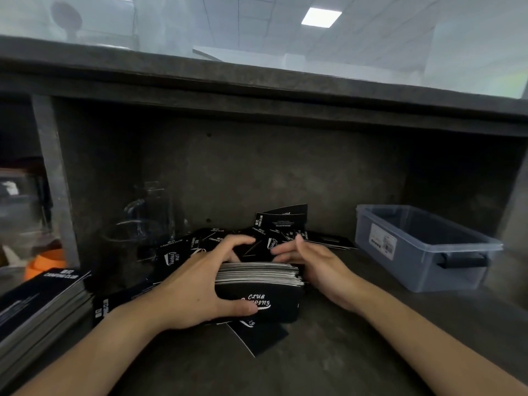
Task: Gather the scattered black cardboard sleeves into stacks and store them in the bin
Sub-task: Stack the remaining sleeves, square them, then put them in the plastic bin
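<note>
A thick stack of black cardboard sleeves [265, 292] with white lettering stands on edge at the middle of the shelf. My left hand [200, 284] grips it from the left, thumb across its front face and fingers over its top. My right hand [317, 267] is at the stack's right end, its fingers stretched toward the loose sleeves [257, 238] piled behind it. More loose sleeves [260, 335] lie flat under and in front of the stack. The grey plastic bin [423, 252] stands at the right and looks empty.
A separate tall stack of sleeves [40, 307] lies at the near left. Clear glass vessels [148, 221] stand behind the pile at the left, with an orange object [45, 264] beyond a post. A dark shelf [257, 90] overhangs the work surface.
</note>
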Motion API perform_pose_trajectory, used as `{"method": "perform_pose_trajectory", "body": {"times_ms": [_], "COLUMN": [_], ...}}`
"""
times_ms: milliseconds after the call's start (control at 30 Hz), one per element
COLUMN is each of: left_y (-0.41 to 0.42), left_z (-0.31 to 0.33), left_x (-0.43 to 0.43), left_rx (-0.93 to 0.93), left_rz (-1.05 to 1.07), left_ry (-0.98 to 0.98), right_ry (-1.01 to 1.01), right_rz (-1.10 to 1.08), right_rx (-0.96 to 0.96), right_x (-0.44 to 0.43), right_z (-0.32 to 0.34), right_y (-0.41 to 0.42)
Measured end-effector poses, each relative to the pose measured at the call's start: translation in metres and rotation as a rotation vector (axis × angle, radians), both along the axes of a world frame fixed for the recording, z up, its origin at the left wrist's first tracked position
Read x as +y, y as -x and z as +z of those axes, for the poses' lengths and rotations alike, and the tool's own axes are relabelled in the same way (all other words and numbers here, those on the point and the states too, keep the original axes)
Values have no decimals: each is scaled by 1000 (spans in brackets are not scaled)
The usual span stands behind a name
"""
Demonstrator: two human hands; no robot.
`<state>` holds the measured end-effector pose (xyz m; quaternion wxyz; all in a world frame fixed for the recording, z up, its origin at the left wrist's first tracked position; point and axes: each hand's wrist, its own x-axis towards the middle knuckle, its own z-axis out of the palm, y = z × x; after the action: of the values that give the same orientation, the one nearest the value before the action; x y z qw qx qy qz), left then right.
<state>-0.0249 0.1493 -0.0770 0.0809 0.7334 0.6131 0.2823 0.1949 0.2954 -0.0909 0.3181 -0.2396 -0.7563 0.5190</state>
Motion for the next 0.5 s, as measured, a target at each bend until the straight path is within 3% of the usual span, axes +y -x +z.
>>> {"method": "perform_pose_trajectory", "body": {"times_ms": [67,133,200,233,500], "left_y": [1,3,4,3,-1], "left_z": [0,0,-2,-2,0], "left_x": [0,1,1,2,-1], "left_rx": [54,74,63,52,-9], "left_rz": [-18,-22,-14,-12,-44], "left_ry": [8,4,-10,-17,-27], "right_ry": [-251,-548,-587,-574,-708], "right_rz": [-127,-221,-191,-163,-292], "right_rx": [-86,-415,-695,-747,-567], "right_x": [10,23,31,34,46], "right_z": [6,10,10,9,7], "right_y": [-11,-27,-42,-46,-48]}}
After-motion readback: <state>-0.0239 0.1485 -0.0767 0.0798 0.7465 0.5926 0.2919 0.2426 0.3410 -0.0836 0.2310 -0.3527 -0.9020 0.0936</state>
